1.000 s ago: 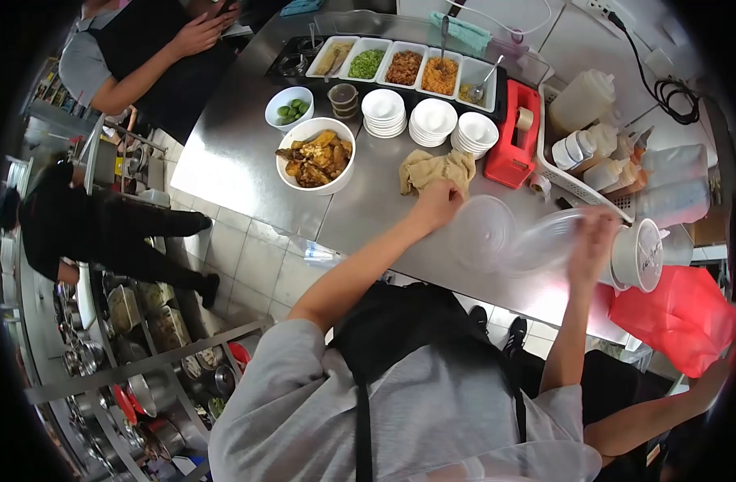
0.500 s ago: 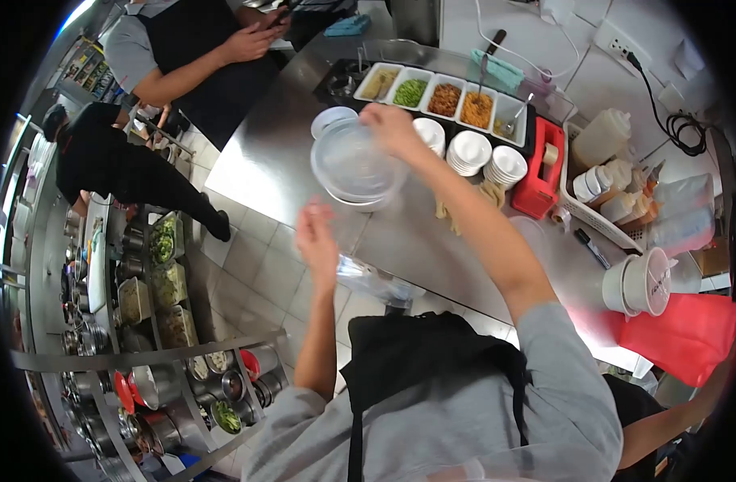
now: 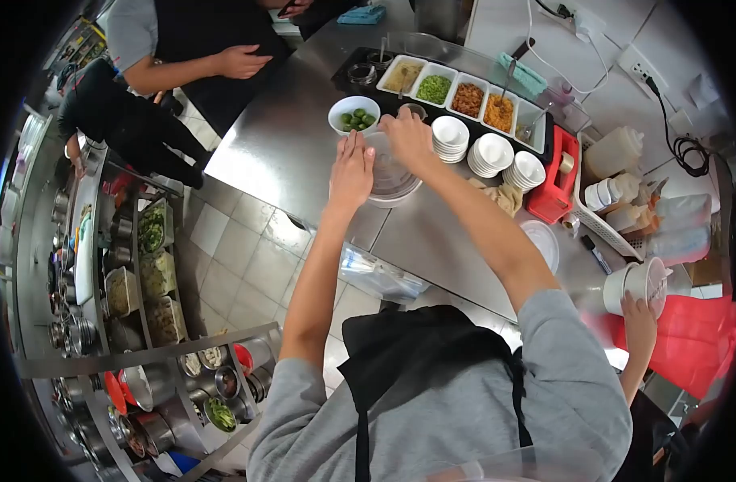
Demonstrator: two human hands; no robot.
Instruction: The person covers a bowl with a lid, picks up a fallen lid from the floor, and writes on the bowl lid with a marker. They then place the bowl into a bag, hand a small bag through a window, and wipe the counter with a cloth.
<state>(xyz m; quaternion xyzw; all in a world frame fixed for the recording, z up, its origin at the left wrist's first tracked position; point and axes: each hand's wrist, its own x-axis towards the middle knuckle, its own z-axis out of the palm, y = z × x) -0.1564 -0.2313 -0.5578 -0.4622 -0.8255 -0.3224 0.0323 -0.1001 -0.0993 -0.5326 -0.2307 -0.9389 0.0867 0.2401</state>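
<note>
A clear round plastic lid (image 3: pixel 386 178) lies over a white round tub (image 3: pixel 396 201) on the steel counter. My left hand (image 3: pixel 353 170) grips the near left edge of the lid, fingers close together. On the far right edge, my right hand (image 3: pixel 410 143) holds the rim with bent fingers. Whether the lid is seated all round cannot be seen under my hands. Just beyond my left fingertips stands a white bowl (image 3: pixel 337 119) with several small green limes (image 3: pixel 357 120). Stacked white cups (image 3: pixel 450 136) are right of my right hand.
Behind the cups runs a topping tray (image 3: pixel 360 58) with several white containers. A red tape dispenser (image 3: pixel 553 193), a squeeze-bottle basket (image 3: pixel 585 161) and another clear lid (image 3: pixel 541 243) are at right. A co-worker's hand (image 3: pixel 643 317) touches a white tub; another person stands across the counter.
The lid has come down onto the tub, and my left hand has moved up onto its edge. The lime bowl is now uncovered. A co-worker's hand has appeared at right.
</note>
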